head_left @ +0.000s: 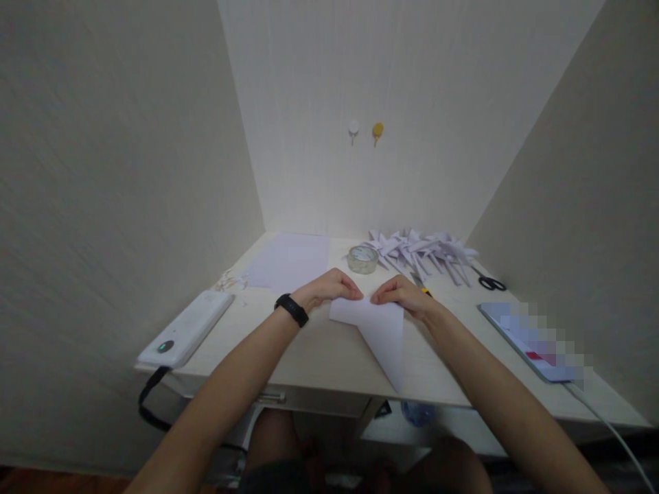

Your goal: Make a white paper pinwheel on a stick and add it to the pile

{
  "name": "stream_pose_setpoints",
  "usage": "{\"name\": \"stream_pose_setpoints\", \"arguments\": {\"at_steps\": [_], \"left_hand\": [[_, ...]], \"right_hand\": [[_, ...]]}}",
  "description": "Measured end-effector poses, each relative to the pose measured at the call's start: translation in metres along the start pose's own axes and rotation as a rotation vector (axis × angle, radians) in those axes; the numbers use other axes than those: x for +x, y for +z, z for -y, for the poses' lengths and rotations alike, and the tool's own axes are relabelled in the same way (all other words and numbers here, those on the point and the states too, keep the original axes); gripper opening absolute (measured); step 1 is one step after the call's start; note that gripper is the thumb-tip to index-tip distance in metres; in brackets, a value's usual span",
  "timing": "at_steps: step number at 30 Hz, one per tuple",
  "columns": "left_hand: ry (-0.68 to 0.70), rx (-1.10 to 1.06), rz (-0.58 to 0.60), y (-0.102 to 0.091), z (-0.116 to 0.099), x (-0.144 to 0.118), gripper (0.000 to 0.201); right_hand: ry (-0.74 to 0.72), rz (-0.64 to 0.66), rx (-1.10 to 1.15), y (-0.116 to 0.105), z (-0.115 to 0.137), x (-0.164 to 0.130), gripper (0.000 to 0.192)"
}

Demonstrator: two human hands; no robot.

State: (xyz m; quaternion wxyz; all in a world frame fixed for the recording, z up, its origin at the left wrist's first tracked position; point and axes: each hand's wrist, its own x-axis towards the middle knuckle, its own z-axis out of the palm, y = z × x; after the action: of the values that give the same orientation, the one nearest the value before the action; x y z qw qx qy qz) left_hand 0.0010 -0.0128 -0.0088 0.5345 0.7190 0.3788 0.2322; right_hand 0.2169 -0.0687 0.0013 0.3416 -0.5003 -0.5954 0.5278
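So we've got both hands on one piece of paper (379, 333): the left grip (334, 285) and the right grip (402, 295) are each pinching its far edge, fingertips close together. The paper spreads out on the near side of the grips, with a long point reaching toward the front edge of the counter (319, 360).

Biggest worry, we'd say, is a crooked crease: if one grip pulls harder than the other, the edges could slide out of line. That long point is probably easy to bend too, since neither grip is near it and a forearm could brush it.

Also, heads up: there's what looks like a cutter (419, 281) just beyond the right grip. We can't tell if the blade's locked, so a careless reach that way might nick us. The tape (363, 260) sits beyond the gap between the grips, with the paper pinwheels (419, 250) past the right one; a big sweep forward could squash those.
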Motion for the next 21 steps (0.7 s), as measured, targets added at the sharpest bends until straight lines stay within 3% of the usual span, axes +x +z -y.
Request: {"name": "stream_pose_setpoints", "arguments": {"at_steps": [12, 18, 21], "left_hand": [[-0.065, -0.158, -0.027, -0.036, 0.008, -0.003, 0.02], [-0.089, -0.204, -0.099, -0.029, 0.007, -0.004, 0.022], [-0.022, -0.203, -0.092, -0.019, 0.004, -0.003, 0.021]], "right_hand": [[0.069, 0.033, 0.033, -0.025, 0.001, -0.002, 0.02], [-0.028, -0.213, 0.141, -0.028, -0.002, 0.004, 0.038], [-0.075, -0.219, 0.092, -0.014, -0.009, 0.01, 0.043]]}}
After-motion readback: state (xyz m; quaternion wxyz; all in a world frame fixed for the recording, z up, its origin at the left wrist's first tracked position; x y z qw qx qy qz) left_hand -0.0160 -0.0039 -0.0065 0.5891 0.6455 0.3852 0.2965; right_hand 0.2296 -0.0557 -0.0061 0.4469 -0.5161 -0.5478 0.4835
